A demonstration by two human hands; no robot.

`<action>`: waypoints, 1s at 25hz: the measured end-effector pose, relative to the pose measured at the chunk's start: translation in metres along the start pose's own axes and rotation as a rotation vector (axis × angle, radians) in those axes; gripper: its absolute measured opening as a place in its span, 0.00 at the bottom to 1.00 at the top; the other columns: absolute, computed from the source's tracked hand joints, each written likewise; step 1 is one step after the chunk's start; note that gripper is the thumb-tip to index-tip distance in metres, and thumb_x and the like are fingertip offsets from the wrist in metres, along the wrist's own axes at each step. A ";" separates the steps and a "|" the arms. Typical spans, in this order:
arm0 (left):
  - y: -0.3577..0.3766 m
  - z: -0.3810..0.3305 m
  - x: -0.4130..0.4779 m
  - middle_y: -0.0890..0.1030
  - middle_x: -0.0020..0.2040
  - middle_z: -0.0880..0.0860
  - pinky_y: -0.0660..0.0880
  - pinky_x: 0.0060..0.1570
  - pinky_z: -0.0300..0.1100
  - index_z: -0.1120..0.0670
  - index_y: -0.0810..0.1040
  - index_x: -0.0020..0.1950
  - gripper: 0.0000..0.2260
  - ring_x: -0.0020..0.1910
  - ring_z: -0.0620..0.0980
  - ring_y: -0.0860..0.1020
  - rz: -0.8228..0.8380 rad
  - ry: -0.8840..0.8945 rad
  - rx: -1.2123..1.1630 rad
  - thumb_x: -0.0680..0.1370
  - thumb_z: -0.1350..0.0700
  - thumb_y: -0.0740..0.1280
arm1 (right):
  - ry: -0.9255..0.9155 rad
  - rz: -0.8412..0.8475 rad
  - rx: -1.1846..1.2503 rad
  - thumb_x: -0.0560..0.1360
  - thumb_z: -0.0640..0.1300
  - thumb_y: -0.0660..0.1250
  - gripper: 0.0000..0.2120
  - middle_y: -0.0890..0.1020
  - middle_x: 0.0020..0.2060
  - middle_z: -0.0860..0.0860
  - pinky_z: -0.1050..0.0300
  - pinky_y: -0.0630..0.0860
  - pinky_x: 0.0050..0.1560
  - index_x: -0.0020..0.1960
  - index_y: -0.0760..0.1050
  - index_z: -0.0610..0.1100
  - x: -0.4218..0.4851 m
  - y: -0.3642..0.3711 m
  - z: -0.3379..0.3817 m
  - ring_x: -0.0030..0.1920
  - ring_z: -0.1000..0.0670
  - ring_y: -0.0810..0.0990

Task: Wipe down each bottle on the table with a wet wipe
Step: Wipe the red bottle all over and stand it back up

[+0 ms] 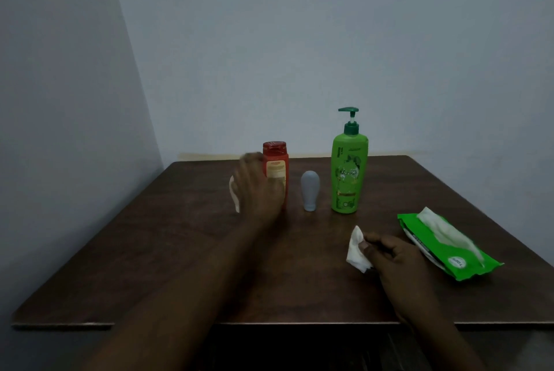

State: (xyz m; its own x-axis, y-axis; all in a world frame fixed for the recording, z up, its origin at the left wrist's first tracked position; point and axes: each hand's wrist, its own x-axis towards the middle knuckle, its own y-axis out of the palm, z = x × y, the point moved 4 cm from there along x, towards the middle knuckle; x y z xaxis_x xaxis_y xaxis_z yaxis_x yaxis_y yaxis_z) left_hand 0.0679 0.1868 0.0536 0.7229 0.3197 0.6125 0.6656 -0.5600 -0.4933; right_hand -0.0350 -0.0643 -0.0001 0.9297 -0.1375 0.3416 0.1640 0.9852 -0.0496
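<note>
1. Dim, bluish, even light, with faint soft shadows on the table (pixel 180 244)
2. The left hand (pixel 257 187) is motion-blurred, its fingers smeared against the red bottle (pixel 280 166)
3. The wet wipe (pixel 355 250) at the right hand's (pixel 398 256) fingertips is sharp
4. The wall corner (pixel 135 71) left of the blurred fingers leans with wide-angle distortion

The green pump bottle (pixel 349 172) reads "Vatika".

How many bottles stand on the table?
3 for certain: a red bottle at the left, partly behind the left hand; a small grey bottle in the middle; a green pump bottle at the right. A white thing behind that hand may be a fourth.
</note>
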 end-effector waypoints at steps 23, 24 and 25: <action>-0.030 -0.003 -0.002 0.75 0.65 0.52 0.84 0.52 0.61 0.32 0.57 0.72 0.44 0.60 0.56 0.81 0.220 -0.359 -0.654 0.71 0.64 0.79 | -0.004 0.017 0.023 0.74 0.32 0.69 0.10 0.87 0.40 0.51 0.66 0.77 0.39 0.47 0.84 0.45 0.005 0.003 -0.003 0.41 0.54 0.85; -0.029 -0.003 -0.015 0.72 0.68 0.50 0.84 0.53 0.60 0.34 0.57 0.73 0.43 0.62 0.55 0.80 0.235 -0.409 -0.687 0.72 0.65 0.78 | -0.006 0.017 0.022 0.74 0.32 0.69 0.10 0.87 0.39 0.51 0.66 0.78 0.39 0.46 0.84 0.45 0.005 0.003 -0.002 0.40 0.54 0.85; -0.028 -0.004 -0.031 0.70 0.69 0.48 0.83 0.56 0.59 0.36 0.57 0.75 0.43 0.65 0.54 0.78 0.259 -0.452 -0.705 0.73 0.66 0.77 | -0.006 0.015 0.018 0.75 0.32 0.69 0.11 0.87 0.39 0.50 0.65 0.78 0.39 0.46 0.84 0.46 0.005 0.003 -0.002 0.40 0.54 0.85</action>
State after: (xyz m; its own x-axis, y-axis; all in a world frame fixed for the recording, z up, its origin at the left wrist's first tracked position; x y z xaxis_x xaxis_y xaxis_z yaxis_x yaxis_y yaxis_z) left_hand 0.0262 0.1899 0.0510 0.9390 0.3058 0.1575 0.3089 -0.9511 0.0055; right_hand -0.0293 -0.0620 -0.0004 0.9300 -0.1225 0.3466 0.1443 0.9888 -0.0377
